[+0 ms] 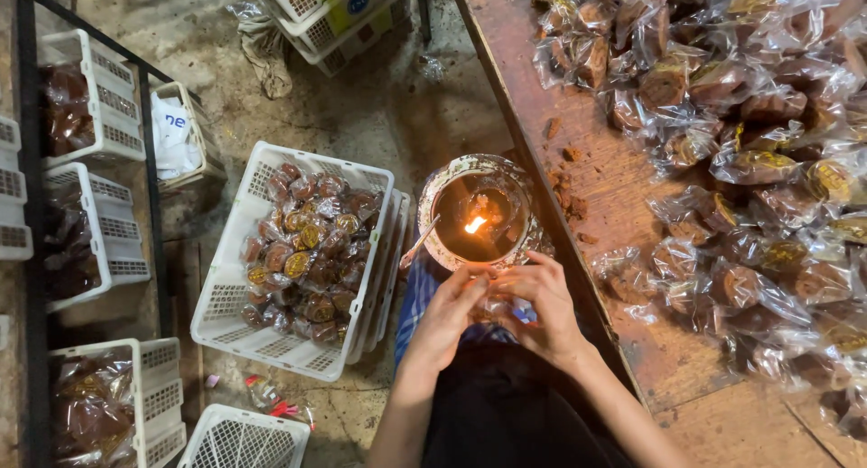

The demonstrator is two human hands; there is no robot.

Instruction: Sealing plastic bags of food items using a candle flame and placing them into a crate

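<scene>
Stained grey concrete floor (361, 98) lies left of the fingers; a worn brown wooden table (560, 125) stands right, dimly lit.

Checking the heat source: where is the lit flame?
In the head view, centre: the flame burns inside a round tin, between white basket and wooden table.

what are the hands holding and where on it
Both the left hand and right hand pinch a small clear plastic packet between them at its edges; the exact grip is hidden.

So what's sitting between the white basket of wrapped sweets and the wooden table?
In the head view, a round metal bowl with a small flame burning in it sits between the basket and table.
</scene>
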